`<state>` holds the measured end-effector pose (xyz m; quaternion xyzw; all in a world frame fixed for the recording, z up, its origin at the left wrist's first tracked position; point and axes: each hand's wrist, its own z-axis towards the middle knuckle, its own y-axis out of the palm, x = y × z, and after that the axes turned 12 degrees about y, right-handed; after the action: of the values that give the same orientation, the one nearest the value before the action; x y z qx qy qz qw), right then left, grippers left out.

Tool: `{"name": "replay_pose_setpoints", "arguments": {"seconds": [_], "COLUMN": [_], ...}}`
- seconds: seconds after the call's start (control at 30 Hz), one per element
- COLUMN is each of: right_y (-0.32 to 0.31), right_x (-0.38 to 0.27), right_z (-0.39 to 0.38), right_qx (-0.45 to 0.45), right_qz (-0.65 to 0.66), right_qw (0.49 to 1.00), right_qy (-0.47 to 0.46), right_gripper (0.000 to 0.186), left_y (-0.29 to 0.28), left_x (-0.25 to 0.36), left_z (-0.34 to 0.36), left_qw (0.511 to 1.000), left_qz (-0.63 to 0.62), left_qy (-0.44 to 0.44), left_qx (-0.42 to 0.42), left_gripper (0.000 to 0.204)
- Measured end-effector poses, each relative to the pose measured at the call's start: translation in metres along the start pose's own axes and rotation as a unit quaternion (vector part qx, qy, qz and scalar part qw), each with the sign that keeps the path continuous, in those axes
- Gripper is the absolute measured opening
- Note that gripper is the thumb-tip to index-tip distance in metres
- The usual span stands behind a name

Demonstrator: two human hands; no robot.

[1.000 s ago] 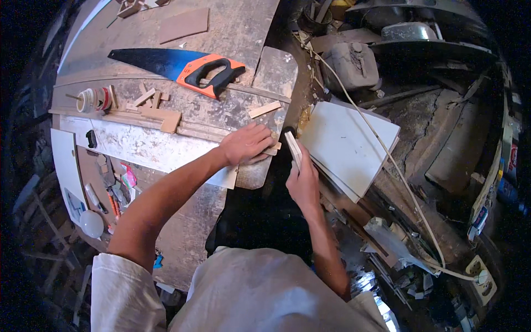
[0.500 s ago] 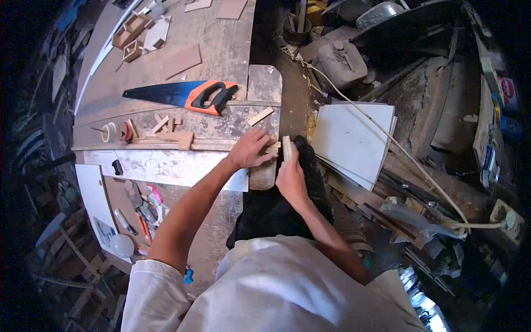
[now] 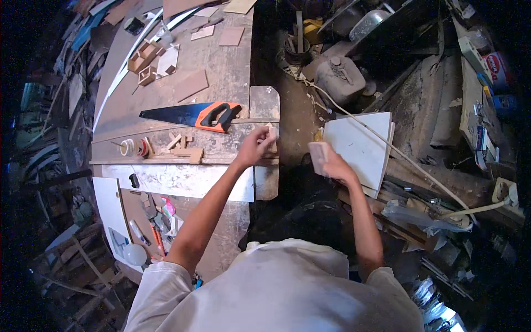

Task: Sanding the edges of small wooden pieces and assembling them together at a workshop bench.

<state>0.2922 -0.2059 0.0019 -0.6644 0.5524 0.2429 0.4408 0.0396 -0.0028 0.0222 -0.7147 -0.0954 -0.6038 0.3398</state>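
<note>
At the right end of the workbench (image 3: 232, 66), my left hand (image 3: 253, 148) has its fingers curled around a small pale wood piece (image 3: 271, 133), partly hidden by the fingers. My right hand (image 3: 337, 167) is off the bench's edge, closed on a flat wooden block (image 3: 317, 155) with its broad face showing. A handsaw (image 3: 180, 114) with an orange and black handle lies behind my left hand. Short wood strips (image 3: 178, 141) and a thin wood offcut (image 3: 194, 155) rest left of that hand.
A small tub (image 3: 127, 147) stands at the bench's left. Small wooden boxes (image 3: 145, 55) and thin wood panels (image 3: 191, 84) lie farther back. White boards (image 3: 359, 144) lean at right, crossed by a pale cable (image 3: 409, 152). A dusty jerrycan (image 3: 340, 80) stands behind them.
My right hand has swung right, away from the bench, turning the block's broad face into view. My left hand has lifted from lying flattened to curled around the small wood piece. The view has shifted.
</note>
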Motion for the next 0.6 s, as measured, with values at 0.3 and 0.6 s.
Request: {"name": "replay_pose_setpoints", "arguments": {"seconds": [0.3,0.6], "right_y": [0.006,0.005], "right_x": [-0.063,-0.154], "right_z": [-0.053,-0.099], "right_qx": [0.126,-0.026], "right_qz": [0.381,0.678], "right_qw": [0.915,0.734], "right_qy": [0.049,-0.028], "right_gripper": [0.054,0.065], "left_y": [0.012,0.001], "left_x": [0.055,0.176], "left_z": [-0.014,-0.016], "left_qw": [0.982,0.943], "left_qz": [-0.167,-0.314], "left_qy": [-0.082,-0.109], "left_qx": [-0.024,0.009], "left_gripper": [0.029,0.027]}}
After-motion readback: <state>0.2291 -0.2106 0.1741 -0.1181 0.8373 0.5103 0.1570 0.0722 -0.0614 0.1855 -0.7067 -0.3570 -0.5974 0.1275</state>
